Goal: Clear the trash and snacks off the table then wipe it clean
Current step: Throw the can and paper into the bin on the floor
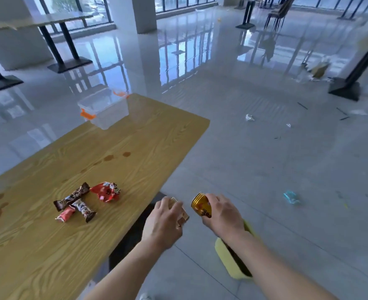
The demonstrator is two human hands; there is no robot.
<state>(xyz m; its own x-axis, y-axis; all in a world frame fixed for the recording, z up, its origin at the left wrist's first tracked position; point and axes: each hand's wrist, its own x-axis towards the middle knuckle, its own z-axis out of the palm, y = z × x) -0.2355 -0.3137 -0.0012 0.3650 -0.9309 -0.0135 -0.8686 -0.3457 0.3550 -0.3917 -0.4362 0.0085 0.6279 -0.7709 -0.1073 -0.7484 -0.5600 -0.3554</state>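
My right hand is wrapped round a gold can, tipped on its side, held out past the counter edge above the floor. My left hand is closed on a small tan carton; can't read what it is.

The yellow bin sits on the floor below, mostly hidden under my right forearm.

Risks:
- the can is tilted, so any liquid left inside dribbles onto the floor
- dropping blind could miss the bin opening or bounce out
- both hands full, no spare one to catch.

Still on the counter: snack bars, red wrapper, brown stains, clear tub at the far corner. Wiping before the snacks are cleared would drag them through the stains.
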